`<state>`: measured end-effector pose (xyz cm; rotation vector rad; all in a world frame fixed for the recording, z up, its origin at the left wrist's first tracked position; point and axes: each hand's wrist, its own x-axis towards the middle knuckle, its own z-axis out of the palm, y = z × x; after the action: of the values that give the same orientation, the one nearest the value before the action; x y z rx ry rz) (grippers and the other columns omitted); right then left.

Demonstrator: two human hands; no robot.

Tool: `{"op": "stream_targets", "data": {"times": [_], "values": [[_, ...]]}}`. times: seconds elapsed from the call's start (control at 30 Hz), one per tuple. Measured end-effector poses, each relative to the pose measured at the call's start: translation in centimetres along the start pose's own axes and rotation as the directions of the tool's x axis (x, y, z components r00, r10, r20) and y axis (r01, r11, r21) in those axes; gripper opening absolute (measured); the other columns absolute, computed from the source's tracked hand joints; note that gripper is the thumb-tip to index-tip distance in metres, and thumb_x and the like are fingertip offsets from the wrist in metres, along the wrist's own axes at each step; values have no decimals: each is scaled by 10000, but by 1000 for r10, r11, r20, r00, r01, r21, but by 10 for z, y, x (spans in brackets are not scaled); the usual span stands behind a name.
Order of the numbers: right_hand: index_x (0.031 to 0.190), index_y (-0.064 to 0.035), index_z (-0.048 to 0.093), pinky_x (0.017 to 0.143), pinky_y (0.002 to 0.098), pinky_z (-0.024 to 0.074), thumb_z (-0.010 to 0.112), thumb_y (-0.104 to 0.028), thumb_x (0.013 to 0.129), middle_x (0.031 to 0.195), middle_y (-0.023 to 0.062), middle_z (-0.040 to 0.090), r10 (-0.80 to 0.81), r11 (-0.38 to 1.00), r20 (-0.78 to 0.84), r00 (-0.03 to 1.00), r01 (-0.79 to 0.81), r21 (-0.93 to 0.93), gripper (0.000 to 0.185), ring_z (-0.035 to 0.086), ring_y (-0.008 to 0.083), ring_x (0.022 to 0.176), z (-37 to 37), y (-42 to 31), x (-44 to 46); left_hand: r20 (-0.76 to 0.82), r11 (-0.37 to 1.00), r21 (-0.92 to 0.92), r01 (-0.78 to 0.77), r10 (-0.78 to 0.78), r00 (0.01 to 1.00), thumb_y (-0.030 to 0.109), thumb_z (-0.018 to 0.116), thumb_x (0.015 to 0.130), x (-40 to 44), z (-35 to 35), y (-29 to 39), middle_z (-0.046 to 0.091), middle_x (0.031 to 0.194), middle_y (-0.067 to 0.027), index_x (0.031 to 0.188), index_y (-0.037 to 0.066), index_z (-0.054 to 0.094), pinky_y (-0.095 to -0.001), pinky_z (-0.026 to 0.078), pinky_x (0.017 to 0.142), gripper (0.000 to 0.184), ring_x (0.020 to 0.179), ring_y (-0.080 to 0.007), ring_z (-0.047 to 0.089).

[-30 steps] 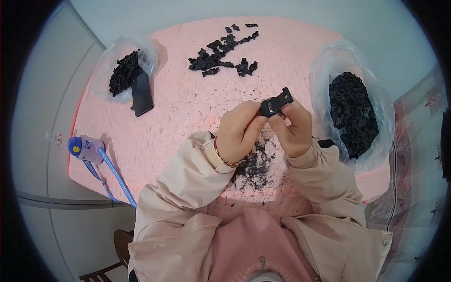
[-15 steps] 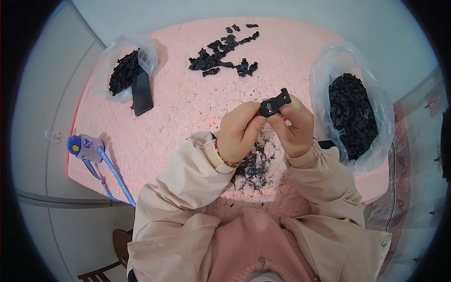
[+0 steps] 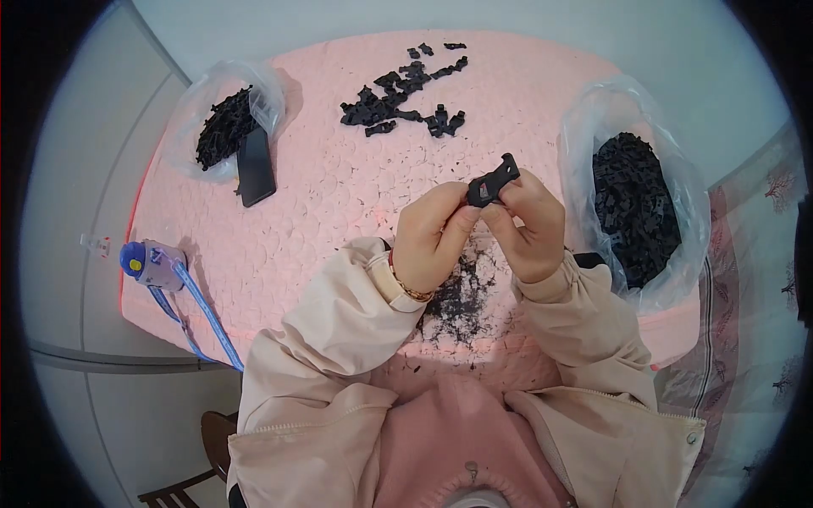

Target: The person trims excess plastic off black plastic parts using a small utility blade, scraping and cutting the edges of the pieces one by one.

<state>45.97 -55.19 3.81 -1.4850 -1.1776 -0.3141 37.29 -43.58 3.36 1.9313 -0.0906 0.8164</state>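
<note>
A small black plastic part (image 3: 494,184) with openings through it is held up between both hands over the pink quilted cover. My left hand (image 3: 432,233) pinches its left end between thumb and fingers. At its right side, my right hand (image 3: 533,224) grips it with thumb and bent fingers, partly hiding that edge. Beneath the hands, black shavings (image 3: 461,300) are scattered thickly on the cover. Farther back lies a loose pile of similar black parts (image 3: 377,106).
A clear plastic bag (image 3: 690,229) full of black parts stands at right. Another bag (image 3: 271,89) with thin black pieces sits at back left, a dark phone (image 3: 257,169) against it. A strapped bottle (image 3: 161,264) is near the left edge of the pink cover (image 3: 313,195).
The black part has tilted slightly in my fingers, its upper right end now a little higher and more to the left. Both hands stay in nearly the same place.
</note>
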Motion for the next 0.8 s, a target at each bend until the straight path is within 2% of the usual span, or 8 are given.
{"op": "stream_targets", "data": {"times": [0.07, 0.17, 0.27, 0.47, 0.67, 0.8], "values": [[799, 23, 549, 500, 259, 372, 574, -19, 716, 667, 92, 475, 18, 991, -16, 1000, -16, 135, 96, 485, 181, 583, 3, 4, -1, -15, 1000, 4, -10, 10, 1000, 65, 506, 793, 0, 0, 2, 504, 692, -135, 895, -17, 524, -297, 399, 547, 133, 593, -255, 499], [801, 32, 547, 518, 244, 363, 506, 9, 764, 692, 87, 484, 104, 965, -3, 995, -100, 243, 60, 471, 154, 591, 5, 8, -3, -26, 997, 39, -67, 68, 997, 58, 512, 787, 3, -3, 5, 504, 691, -136, 888, -15, 524, -300, 399, 535, 125, 586, -264, 500], [806, 36, 548, 545, 231, 354, 479, 6, 799, 701, 75, 489, 155, 948, 22, 988, -155, 276, 76, 452, 126, 604, 4, 3, -3, -18, 988, 89, -124, 127, 992, 58, 515, 787, 4, -4, 7, 506, 692, -135, 877, -10, 524, -306, 398, 523, 113, 584, -274, 503], [847, 33, 559, 590, 221, 353, 487, -18, 823, 741, 54, 508, 267, 863, 63, 962, -267, 429, 91, 451, 101, 667, 5, 0, -5, 10, 974, 134, -181, 181, 983, 56, 516, 788, 6, -6, 7, 510, 693, -132, 869, -5, 524, -311, 401, 522, 102, 595, -278, 511], [849, 35, 563, 603, 217, 359, 487, -4, 819, 774, 50, 517, 266, 855, 109, 958, -287, 432, 91, 457, 101, 685, 4, 4, -6, -9, 974, 121, -190, 192, 981, 56, 515, 787, 5, -4, 5, 506, 689, -134, 887, -8, 528, -311, 402, 527, 120, 600, -282, 511], [846, 36, 564, 592, 224, 363, 493, 8, 810, 763, 50, 513, 228, 874, 83, 970, -241, 422, 84, 459, 104, 673, 5, 3, -4, -10, 982, 111, -156, 158, 987, 58, 512, 789, 4, -4, 4, 506, 692, -136, 896, -11, 530, -312, 401, 529, 129, 600, -282, 509]]}}
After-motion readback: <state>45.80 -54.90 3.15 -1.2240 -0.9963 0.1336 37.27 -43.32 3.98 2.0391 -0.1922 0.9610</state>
